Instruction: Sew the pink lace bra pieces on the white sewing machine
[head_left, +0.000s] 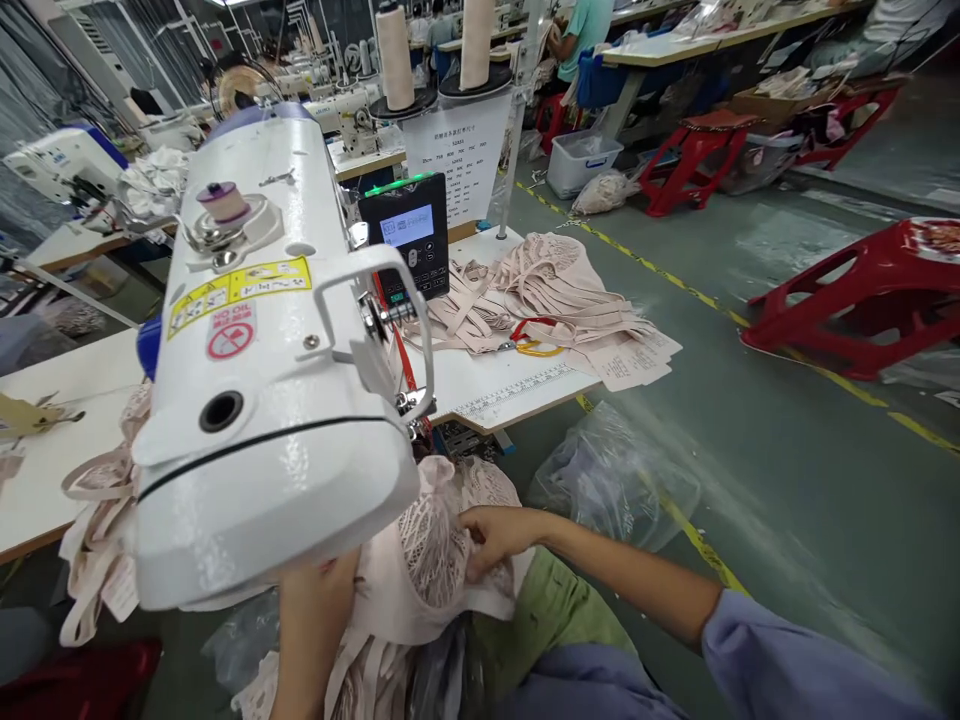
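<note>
A white worktop (517, 385) carries a white industrial sewing machine (262, 370) in a factory hall with a grey-green floor (787, 440) and red plastic stools (847, 300). Below the worktop's edge, on the person's lap, lies a pale pink lace garment (427, 560), sheer and crumpled. The right hand (491, 535) pinches it shut, while the left hand (322, 590), half hidden under the machine, touches it, grip unclear.

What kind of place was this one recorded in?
Most likely a garment factory floor: an industrial sewing machine, large thread cones, and rows of similar machines on worktables behind.
</note>
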